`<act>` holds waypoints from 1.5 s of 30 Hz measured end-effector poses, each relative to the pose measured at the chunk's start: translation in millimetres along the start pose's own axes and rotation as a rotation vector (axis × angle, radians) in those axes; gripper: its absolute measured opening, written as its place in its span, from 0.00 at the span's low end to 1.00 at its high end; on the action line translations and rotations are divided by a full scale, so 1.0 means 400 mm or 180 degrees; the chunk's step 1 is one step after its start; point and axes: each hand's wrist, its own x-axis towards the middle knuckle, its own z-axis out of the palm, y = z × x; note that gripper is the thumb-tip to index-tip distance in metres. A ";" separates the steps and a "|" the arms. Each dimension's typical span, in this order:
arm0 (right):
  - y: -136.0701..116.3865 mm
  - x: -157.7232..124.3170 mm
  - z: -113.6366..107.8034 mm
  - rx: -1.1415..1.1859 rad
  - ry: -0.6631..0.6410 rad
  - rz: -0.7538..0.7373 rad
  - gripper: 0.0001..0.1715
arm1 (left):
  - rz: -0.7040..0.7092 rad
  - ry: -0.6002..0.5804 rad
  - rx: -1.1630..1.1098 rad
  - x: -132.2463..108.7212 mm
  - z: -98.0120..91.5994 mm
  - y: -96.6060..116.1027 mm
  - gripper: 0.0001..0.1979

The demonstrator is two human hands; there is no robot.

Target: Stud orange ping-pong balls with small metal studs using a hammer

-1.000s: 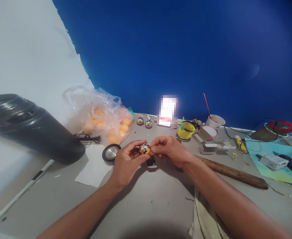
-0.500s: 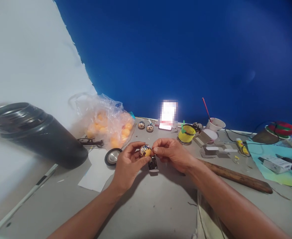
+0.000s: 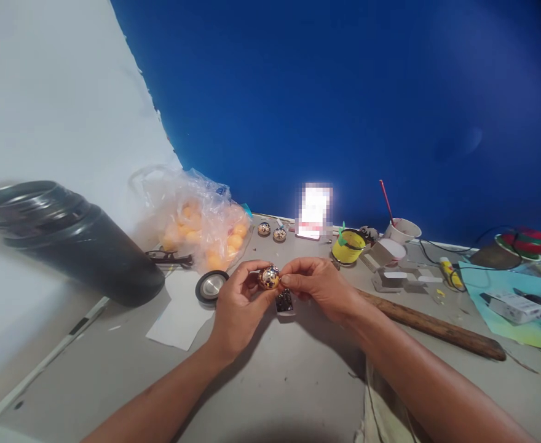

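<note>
- Left hand grips ball, partly studded, orange showing.
- Right hand pinched narrow beside it; contents unclear.
- Near table's back edge: two studded balls; bagged balls look plain.

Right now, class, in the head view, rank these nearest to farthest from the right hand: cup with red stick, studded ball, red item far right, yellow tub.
1. Studded ball: in the left hand, at the fingers of the right hand.
2. Yellow tub: just beyond that hand.
3. Cup with red stick: right of the tub.
4. Red item: at far right.
</note>
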 end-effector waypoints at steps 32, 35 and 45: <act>-0.006 0.006 -0.009 0.0097 -0.0086 0.0301 0.16 | -0.0202 -0.0096 -0.0174 -0.003 0.000 -0.009 0.19; -0.006 0.007 -0.008 0.0118 -0.0137 0.0290 0.16 | -0.0142 -0.0071 -0.0122 -0.001 0.001 -0.011 0.18; 0.010 0.009 -0.005 0.0300 -0.0096 0.0354 0.20 | -0.0253 -0.0022 -0.0196 -0.002 0.003 -0.003 0.19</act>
